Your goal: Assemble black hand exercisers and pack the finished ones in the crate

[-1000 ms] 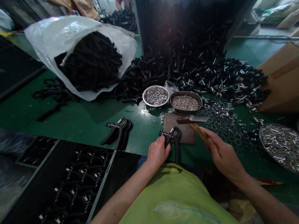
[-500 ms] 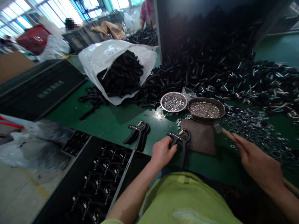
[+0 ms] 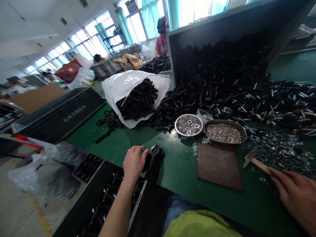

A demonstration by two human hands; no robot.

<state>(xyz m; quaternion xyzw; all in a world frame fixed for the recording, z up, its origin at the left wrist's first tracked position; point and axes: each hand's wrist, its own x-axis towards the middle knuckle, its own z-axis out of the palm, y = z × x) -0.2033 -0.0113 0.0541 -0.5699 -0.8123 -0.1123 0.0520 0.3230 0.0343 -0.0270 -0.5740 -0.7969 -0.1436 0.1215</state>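
My left hand (image 3: 133,162) grips a black hand gripper at the small stack of black hand grippers (image 3: 154,159) near the green table's front edge. Its fingers curl over the handles. My right hand (image 3: 295,194) lies on the table at the right, fingers round the wooden handle of a hammer (image 3: 254,159) whose metal head rests on the table. Between the hands lies a brown square pad (image 3: 218,166) with nothing on it.
Two metal dishes, one of washers (image 3: 189,125) and one of small parts (image 3: 224,133), stand behind the pad. A huge heap of black handles (image 3: 222,82) spills from a bin. A white bag (image 3: 123,89), loose rings (image 3: 278,148), a black crate (image 3: 103,200) at my knees. A person works at the back.
My left hand carried the hand gripper off the brown pad to the stack at the left. My right hand lowered the hammer onto the table. The view tilted up.
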